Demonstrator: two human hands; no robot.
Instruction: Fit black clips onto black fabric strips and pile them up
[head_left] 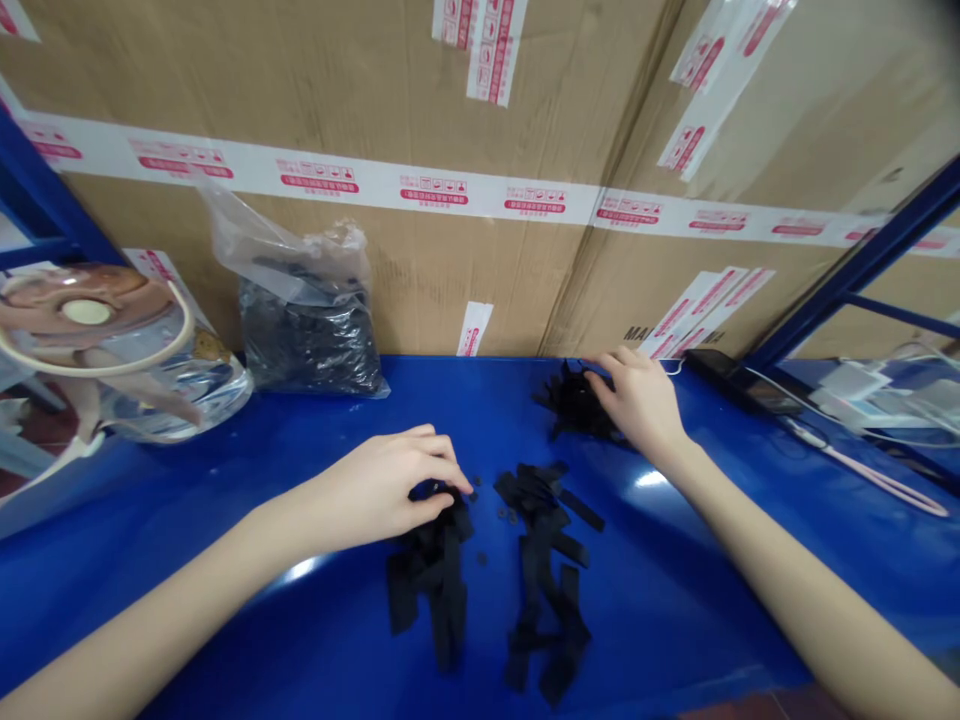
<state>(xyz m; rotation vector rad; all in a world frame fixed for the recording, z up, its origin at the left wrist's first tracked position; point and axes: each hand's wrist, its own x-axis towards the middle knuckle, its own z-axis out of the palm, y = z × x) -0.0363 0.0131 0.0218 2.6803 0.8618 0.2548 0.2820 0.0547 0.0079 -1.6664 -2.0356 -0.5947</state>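
Observation:
My left hand (401,480) is over a pile of black fabric-like strips (442,590) on the blue table, its fingers curled and closed about a black strip at the pile's top end. My right hand (641,395) reaches to a bunch of small black pieces (577,405) near the back edge. Its thumb and fingers are bent into that bunch; what they grip is hidden. Between my arms lies a second pile of black strips (544,560), touched by neither hand. A few tiny dark rings (507,515) are scattered between the two piles.
A clear plastic bag of black pieces (311,335) stands at the back left, beside a transparent water jug (176,390) with a beige strap. Large taped cardboard boxes (480,260) wall off the back. At right are a blue frame (855,260), white cables and a pink strap (889,480).

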